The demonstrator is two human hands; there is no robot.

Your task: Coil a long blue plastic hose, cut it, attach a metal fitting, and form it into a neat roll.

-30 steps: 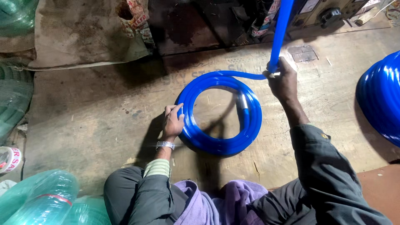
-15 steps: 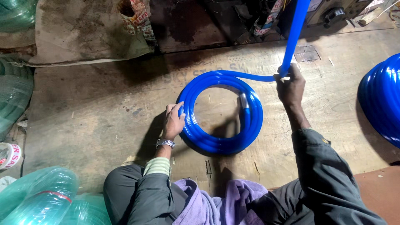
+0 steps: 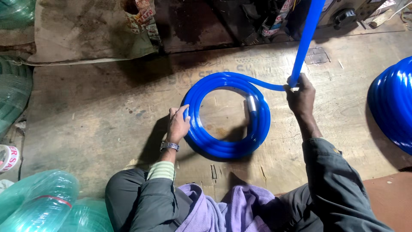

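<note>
Both hands [image 3: 178, 125] [image 3: 301, 98] grip hose coil [image 3: 229, 146] on bare floor [image 3: 98, 111].

Left sleeve [image 3: 161, 193]: dark grey jacket cloth, plain and creased.
Left cuff [image 3: 162, 170]: an inner layer shows past the jacket, pale green with thin light stripes.
Wristwatch [image 3: 170, 146]: silver metal link band on the left wrist; its face is turned out of view.
Left hand [image 3: 178, 125]: bare, no glove or ring to be seen.
Right sleeve [image 3: 339, 184]: the same dark grey cloth, with what may be a small button or snap near the cuff.
Right hand [image 3: 301, 95]: bare.
Trousers [image 3: 124, 195]: dark grey over the near-left knee.
Lap cloth [image 3: 234, 210]: soft lilac fabric, bunched in folds between the knees.
</note>
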